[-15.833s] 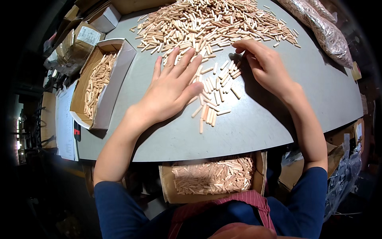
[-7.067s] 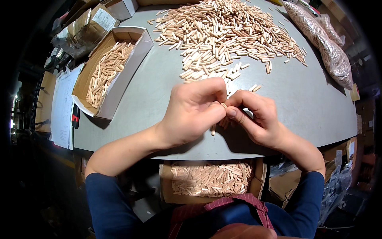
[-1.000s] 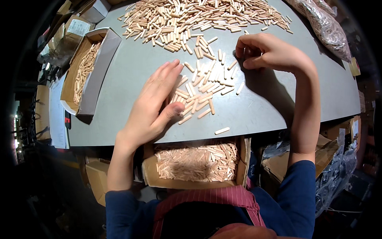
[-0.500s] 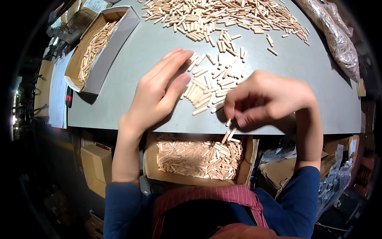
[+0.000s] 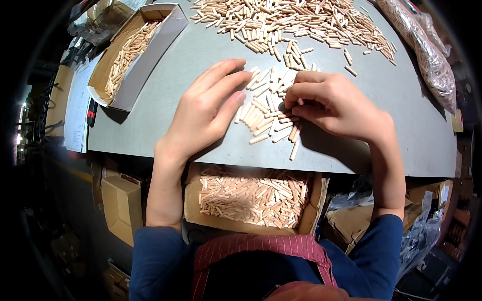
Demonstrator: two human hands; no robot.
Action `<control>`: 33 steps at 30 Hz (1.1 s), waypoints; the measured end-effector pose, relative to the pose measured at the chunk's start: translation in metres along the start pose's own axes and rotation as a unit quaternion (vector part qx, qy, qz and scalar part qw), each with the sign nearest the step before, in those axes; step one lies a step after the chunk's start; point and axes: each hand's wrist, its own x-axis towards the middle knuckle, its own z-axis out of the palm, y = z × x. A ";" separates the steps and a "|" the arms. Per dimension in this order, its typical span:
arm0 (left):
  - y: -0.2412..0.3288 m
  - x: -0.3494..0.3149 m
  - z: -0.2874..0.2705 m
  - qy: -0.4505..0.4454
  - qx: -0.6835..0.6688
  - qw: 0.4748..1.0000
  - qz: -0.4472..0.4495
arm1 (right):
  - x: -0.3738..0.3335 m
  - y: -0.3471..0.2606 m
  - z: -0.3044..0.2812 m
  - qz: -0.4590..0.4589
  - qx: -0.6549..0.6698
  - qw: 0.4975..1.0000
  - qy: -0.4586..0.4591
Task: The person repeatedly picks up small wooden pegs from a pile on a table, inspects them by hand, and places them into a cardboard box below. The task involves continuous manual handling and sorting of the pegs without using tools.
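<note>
Short wooden dowels (image 5: 261,123) lie in a loose small pile between my hands on the grey table. My left hand (image 5: 208,103) rests at the pile's left side, open, fingers stretched out and fingertips beside the dowels. My right hand (image 5: 336,103) reaches in from the right, its fingers curled and pinched together over the pile; whatever is between the fingertips is hidden. Below the table's front edge stands an open cardboard box (image 5: 188,205) holding many dowels.
A large heap of dowels (image 5: 301,22) spreads across the table's far side. At the far left sits a long carton (image 5: 150,60) of dowels beside papers (image 5: 78,110). A clear plastic bag (image 5: 422,50) lies at the right edge. Below are more cardboard boxes (image 5: 123,208).
My right hand has moved up from the table's front edge to the small pile. Dowels that were dropping from it toward the box are gone from the air. My left hand stays beside the pile.
</note>
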 end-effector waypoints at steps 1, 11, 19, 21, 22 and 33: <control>0.000 0.000 0.000 0.000 0.002 1.000 -0.001 | -0.001 -0.002 0.001 -0.002 -0.018 1.000 0.001; 0.002 0.002 -0.001 0.011 0.042 0.998 0.038 | -0.002 -0.024 0.011 0.008 -0.106 0.994 0.005; 0.024 0.007 0.002 0.021 -0.038 0.992 0.122 | 0.001 -0.008 0.015 0.017 0.017 0.999 0.040; 0.023 0.007 0.003 0.023 -0.047 0.992 0.119 | 0.001 -0.010 0.016 0.029 0.014 0.999 0.042; 0.023 0.007 0.004 0.024 -0.052 0.991 0.117 | 0.001 -0.011 0.017 0.032 0.014 0.998 0.046; 0.016 -0.001 -0.001 0.178 -0.161 0.971 0.000 | 0.004 0.000 0.007 0.034 -0.019 0.976 0.213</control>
